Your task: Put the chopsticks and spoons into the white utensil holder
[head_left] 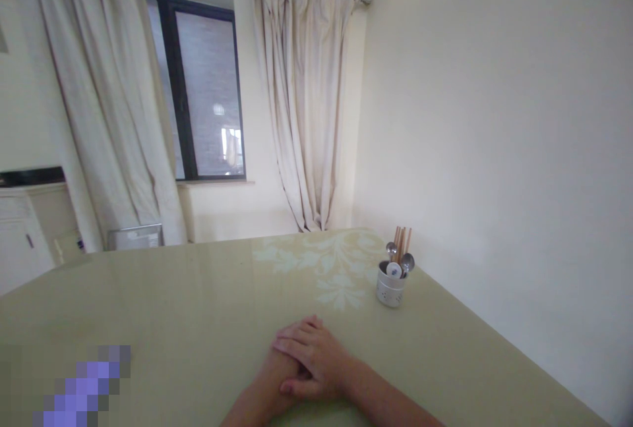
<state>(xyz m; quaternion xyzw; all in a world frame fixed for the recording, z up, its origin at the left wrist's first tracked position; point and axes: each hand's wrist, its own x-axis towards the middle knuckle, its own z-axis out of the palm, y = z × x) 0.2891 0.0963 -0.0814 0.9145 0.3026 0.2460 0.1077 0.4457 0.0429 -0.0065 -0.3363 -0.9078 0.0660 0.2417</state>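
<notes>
My two hands rest together near the front of the light green table point(188, 321). My right hand point(320, 360) lies over my left hand, its fingers wrapped across the back and its thumb reaching toward the wrist. Underneath, my left hand point(277, 366) is mostly covered, and its fingers are largely hidden. Neither hand shows any object in it. Beyond them to the right stands a white perforated utensil holder point(390, 292). Chopsticks point(403, 242), metal spoons point(407, 262) and a white spoon point(394, 271) stick up from it.
A wall point(494, 150) runs along the table's right edge. Pale curtains point(306, 97) hang beside a dark-framed window point(210, 91) at the back. Left of it stands a white cabinet point(24, 236). A pixelated purple patch covers the lower left corner.
</notes>
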